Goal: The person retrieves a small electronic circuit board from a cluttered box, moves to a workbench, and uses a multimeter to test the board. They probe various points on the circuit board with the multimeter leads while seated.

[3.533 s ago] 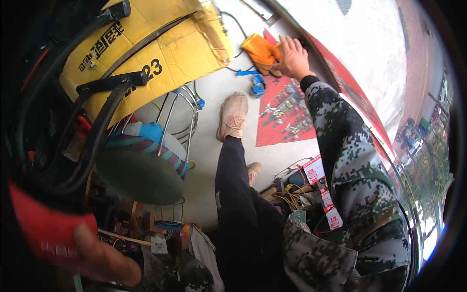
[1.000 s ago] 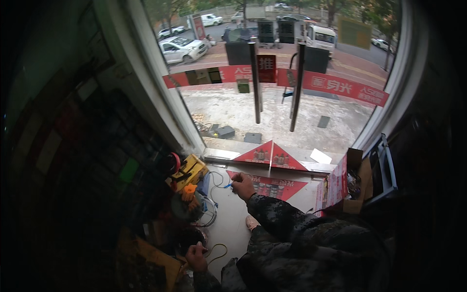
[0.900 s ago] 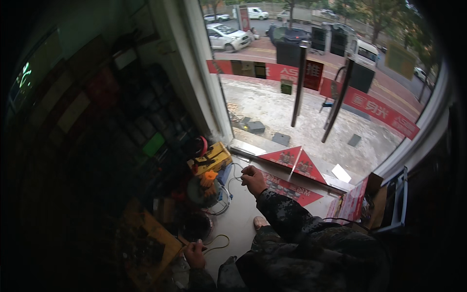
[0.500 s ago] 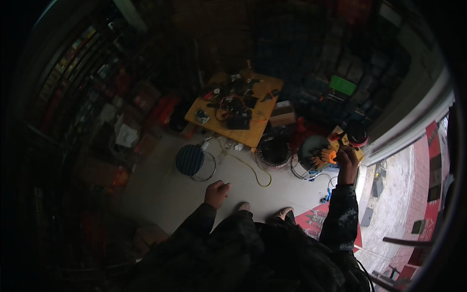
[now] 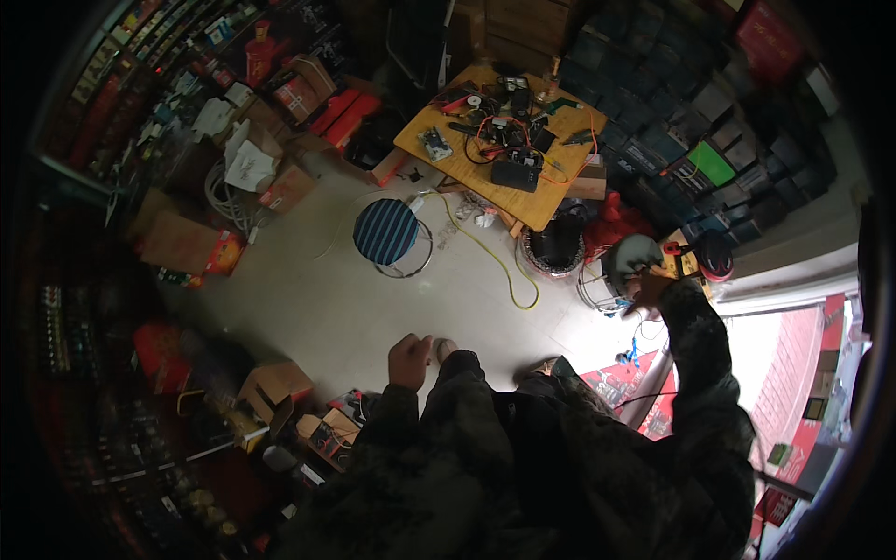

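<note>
My left hand is curled into a loose fist above the floor, with nothing visible in it. My right arm reaches far to the right, and my right hand is at the near edge of a round dark-topped stool. The fingers of that hand are blurred and partly hidden, so whether they grip anything does not show. Just beyond it is a yellow board with a red-and-black item beside it.
A yellow wooden table holds tools and cables. Before it stand a blue-striped stool and a lined waste bin. A yellow cable crosses the floor. Cardboard boxes lie at the left, and a doorway opens at the right.
The picture has brightened and the view has shifted. My right hand has come down to the stool, where orange gloves showed before. My left hand stays curled.
</note>
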The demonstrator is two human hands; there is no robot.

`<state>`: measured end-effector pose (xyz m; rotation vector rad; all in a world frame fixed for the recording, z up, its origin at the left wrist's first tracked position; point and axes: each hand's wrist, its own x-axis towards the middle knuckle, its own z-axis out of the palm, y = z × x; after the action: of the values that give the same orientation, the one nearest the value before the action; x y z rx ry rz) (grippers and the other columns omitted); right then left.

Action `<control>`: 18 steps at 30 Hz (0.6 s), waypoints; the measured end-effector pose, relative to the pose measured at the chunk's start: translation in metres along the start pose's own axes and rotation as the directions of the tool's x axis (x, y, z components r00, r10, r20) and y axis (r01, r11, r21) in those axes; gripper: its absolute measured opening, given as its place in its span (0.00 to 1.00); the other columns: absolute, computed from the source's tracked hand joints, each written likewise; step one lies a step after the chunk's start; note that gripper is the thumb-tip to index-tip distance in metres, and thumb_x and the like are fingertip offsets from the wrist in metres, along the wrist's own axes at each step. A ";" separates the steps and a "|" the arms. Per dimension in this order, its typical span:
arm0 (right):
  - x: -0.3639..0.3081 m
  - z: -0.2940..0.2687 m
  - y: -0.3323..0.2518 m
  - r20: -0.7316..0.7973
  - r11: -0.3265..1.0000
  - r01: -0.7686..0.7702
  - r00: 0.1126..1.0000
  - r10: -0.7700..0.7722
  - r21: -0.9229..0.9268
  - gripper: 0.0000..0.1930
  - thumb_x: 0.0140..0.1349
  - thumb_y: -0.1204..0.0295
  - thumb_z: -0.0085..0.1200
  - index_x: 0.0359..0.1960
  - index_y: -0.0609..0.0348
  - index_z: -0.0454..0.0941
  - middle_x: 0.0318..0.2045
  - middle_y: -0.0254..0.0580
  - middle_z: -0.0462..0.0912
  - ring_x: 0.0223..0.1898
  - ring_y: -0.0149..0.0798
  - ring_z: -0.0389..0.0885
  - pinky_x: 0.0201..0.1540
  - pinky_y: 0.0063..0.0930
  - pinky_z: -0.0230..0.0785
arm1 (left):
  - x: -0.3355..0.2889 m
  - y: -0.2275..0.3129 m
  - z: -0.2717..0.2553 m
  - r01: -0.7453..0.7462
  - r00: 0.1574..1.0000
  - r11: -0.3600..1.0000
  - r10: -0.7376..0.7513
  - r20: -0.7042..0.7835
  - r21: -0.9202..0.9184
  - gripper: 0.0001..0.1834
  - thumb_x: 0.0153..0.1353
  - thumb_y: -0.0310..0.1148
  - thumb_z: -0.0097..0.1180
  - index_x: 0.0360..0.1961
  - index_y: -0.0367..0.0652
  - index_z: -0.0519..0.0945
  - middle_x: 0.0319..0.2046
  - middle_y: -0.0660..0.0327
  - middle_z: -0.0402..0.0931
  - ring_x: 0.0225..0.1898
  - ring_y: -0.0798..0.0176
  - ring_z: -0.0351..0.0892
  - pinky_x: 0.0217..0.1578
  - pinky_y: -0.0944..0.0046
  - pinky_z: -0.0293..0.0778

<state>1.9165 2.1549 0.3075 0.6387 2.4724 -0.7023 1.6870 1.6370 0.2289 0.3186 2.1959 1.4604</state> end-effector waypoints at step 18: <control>0.033 0.341 -0.247 0.274 0.516 -0.459 0.877 0.396 0.723 0.13 0.68 0.64 0.62 0.44 0.62 0.86 0.43 0.50 0.89 0.45 0.43 0.89 0.49 0.37 0.78 | 0.152 0.054 -0.200 -0.038 0.986 0.988 0.013 -0.166 -0.148 0.25 0.71 0.40 0.67 0.21 0.39 0.72 0.18 0.61 0.74 0.23 0.67 0.77 0.31 0.60 0.74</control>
<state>1.8648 1.7796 0.1209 1.4468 1.7006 -1.5523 1.4512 1.5661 0.3014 0.1810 2.1981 1.7110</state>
